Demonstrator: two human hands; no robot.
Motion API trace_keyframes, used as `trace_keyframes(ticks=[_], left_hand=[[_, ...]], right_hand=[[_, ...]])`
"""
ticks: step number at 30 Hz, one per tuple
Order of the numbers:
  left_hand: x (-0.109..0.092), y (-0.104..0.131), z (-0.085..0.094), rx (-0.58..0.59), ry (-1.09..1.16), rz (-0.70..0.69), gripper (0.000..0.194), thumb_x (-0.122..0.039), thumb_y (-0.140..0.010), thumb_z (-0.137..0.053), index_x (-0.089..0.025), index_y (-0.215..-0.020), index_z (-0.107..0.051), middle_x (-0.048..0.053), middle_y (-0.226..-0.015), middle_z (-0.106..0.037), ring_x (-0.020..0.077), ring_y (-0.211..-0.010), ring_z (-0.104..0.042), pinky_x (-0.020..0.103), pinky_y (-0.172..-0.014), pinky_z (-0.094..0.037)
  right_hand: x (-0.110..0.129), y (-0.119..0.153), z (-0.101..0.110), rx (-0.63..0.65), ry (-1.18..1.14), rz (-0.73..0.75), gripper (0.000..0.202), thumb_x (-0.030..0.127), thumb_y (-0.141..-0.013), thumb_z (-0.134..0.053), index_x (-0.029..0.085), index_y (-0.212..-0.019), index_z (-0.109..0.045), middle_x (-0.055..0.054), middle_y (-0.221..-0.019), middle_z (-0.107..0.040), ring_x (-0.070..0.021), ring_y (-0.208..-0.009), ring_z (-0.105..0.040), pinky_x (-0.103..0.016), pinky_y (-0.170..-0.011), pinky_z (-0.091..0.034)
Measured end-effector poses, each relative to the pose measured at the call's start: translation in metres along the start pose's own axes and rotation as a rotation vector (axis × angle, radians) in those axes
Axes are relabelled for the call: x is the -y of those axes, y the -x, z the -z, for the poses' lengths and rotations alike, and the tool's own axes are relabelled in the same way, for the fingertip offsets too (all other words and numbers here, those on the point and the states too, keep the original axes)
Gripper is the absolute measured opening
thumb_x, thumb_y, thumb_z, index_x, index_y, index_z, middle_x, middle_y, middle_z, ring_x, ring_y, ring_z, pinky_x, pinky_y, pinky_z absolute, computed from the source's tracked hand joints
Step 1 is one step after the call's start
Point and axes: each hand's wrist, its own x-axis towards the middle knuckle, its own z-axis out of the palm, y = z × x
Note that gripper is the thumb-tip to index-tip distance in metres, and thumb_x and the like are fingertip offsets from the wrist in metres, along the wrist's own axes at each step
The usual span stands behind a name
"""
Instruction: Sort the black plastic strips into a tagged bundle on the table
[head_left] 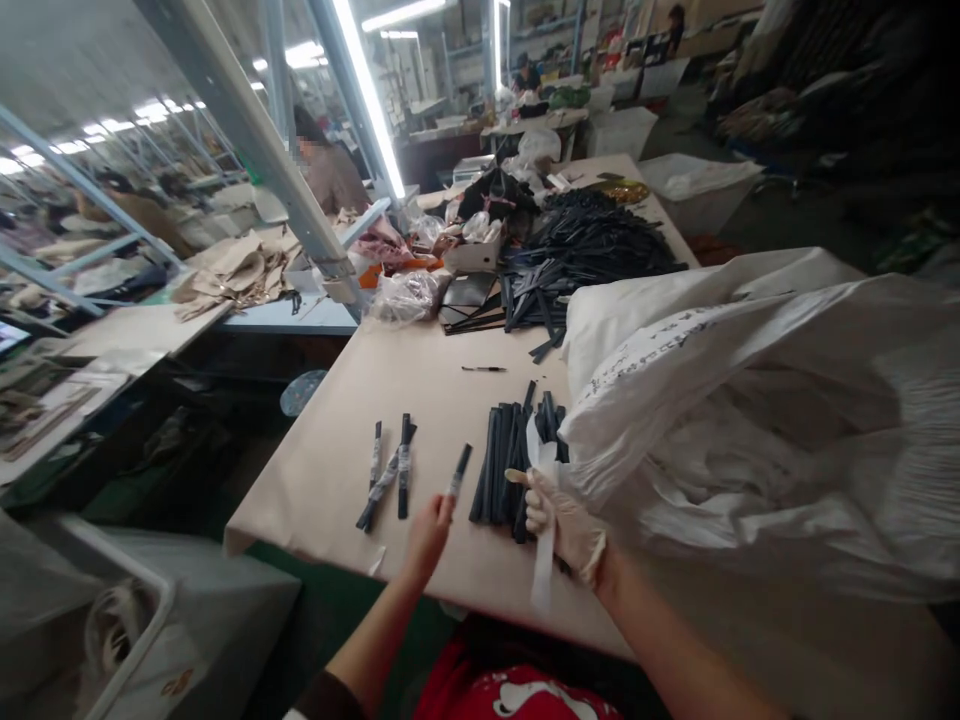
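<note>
L hand [429, 535] pinches bundle [462, 462], R hand [568, 525] grips strip [543, 575] over beige tbl [315, 480], wkshop lts [368, 95] ahead

Bright tube lights [368, 95] among pale metal posts [249, 130], a broad beige table [442, 405], dark green floor [322, 598].

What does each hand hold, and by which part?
Left hand: a dark bundle, by its lower end. Right hand: a white strip, near its middle.

Lower end of the dark bundle [463, 460] hidden inside the left hand [429, 532]
</note>
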Motion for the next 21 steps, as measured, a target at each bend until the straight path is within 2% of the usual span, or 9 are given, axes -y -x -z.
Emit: trace_keyframes(ticks=[4, 7, 9, 10, 13, 14, 16, 17, 21], left_hand=[[0.046, -0.060, 0.038, -0.080, -0.123, 0.098, 0.032, -0.036, -0.084, -0.035, -0.013, -0.076, -0.057, 0.011, -0.076, -0.060, 0.0228, -0.080, -0.055, 0.033, -0.073, -0.039], [0.043, -0.070, 0.049, -0.183, -0.187, 0.121, 0.034, -0.037, -0.081, -0.041, -0.011, -0.097, -0.056, 0.017, -0.100, -0.057, 0.0275, -0.099, -0.050, 0.037, -0.085, -0.036], [0.019, -0.055, 0.041, -0.192, -0.145, 0.040, 0.038, -0.041, -0.082, -0.040, -0.011, -0.101, -0.055, 0.015, -0.104, -0.056, 0.0260, -0.098, -0.050, 0.036, -0.086, -0.036], [0.003, -0.043, 0.033, -0.142, -0.082, -0.027, 0.040, -0.043, -0.082, -0.038, -0.012, -0.096, -0.058, 0.013, -0.098, -0.058, 0.0237, -0.092, -0.053, 0.035, -0.083, -0.038], [-0.054, -0.009, 0.000, 0.251, 0.258, -0.173, 0.047, -0.050, -0.083, -0.032, -0.013, -0.076, -0.060, 0.005, -0.071, -0.059, 0.0156, -0.067, -0.053, 0.027, -0.064, -0.042], [-0.072, 0.000, -0.010, 0.311, 0.340, -0.167, 0.048, -0.051, -0.082, -0.032, -0.013, -0.072, -0.059, 0.002, -0.064, -0.056, 0.0135, -0.060, -0.051, 0.024, -0.058, -0.041], [-0.100, 0.014, -0.021, 0.282, 0.433, -0.153, 0.041, -0.049, -0.080, -0.038, -0.013, -0.069, -0.056, -0.002, -0.057, -0.049, 0.0103, -0.054, -0.045, 0.021, -0.051, -0.035], [-0.110, 0.020, -0.023, 0.222, 0.437, -0.164, 0.037, -0.047, -0.079, -0.040, -0.014, -0.069, -0.055, -0.003, -0.057, -0.046, 0.0093, -0.054, -0.043, 0.020, -0.050, -0.033], [-0.136, 0.048, -0.016, -0.030, 0.290, -0.349, 0.031, -0.041, -0.082, -0.041, -0.017, -0.066, -0.052, -0.003, -0.063, -0.046, 0.0086, -0.059, -0.041, 0.019, -0.056, -0.032]], right_hand=[[0.022, 0.002, 0.004, 0.060, -0.052, -0.084, 0.027, 0.023, -0.073, -0.059, 0.014, -0.098, -0.063, -0.004, -0.079, -0.067, -0.0107, -0.066, -0.060, -0.021, -0.058, -0.046], [0.017, 0.001, 0.005, 0.021, 0.000, -0.040, 0.025, 0.028, -0.073, -0.061, 0.014, -0.093, -0.066, -0.008, -0.093, -0.068, -0.0154, -0.083, -0.063, -0.025, -0.073, -0.047], [0.008, 0.001, 0.004, 0.003, 0.029, -0.009, 0.027, 0.032, -0.069, -0.066, 0.014, -0.088, -0.067, -0.008, -0.092, -0.068, -0.0161, -0.082, -0.063, -0.027, -0.073, -0.046], [0.003, 0.002, 0.003, -0.004, 0.039, 0.006, 0.027, 0.033, -0.066, -0.069, 0.014, -0.085, -0.067, -0.008, -0.090, -0.068, -0.0161, -0.079, -0.063, -0.027, -0.072, -0.046], [-0.008, 0.011, -0.001, -0.007, 0.051, 0.034, 0.027, 0.032, -0.058, -0.075, 0.014, -0.077, -0.067, -0.005, -0.075, -0.068, -0.0154, -0.068, -0.062, -0.028, -0.067, -0.046], [-0.010, 0.017, -0.001, 0.002, 0.064, 0.035, 0.027, 0.032, -0.057, -0.076, 0.014, -0.075, -0.066, -0.004, -0.071, -0.067, -0.0148, -0.064, -0.061, -0.028, -0.064, -0.046], [-0.012, 0.033, 0.000, -0.001, 0.111, 0.034, 0.028, 0.031, -0.055, -0.077, 0.014, -0.074, -0.065, -0.003, -0.066, -0.064, -0.0129, -0.057, -0.058, -0.027, -0.060, -0.045], [-0.012, 0.042, 0.002, -0.014, 0.142, 0.036, 0.030, 0.031, -0.054, -0.078, 0.013, -0.075, -0.065, -0.002, -0.065, -0.063, -0.0119, -0.055, -0.056, -0.027, -0.058, -0.045], [-0.006, 0.082, 0.021, -0.064, 0.210, 0.035, 0.034, 0.029, -0.051, -0.079, 0.014, -0.077, -0.063, 0.001, -0.064, -0.059, -0.0086, -0.053, -0.052, -0.026, -0.057, -0.045]])
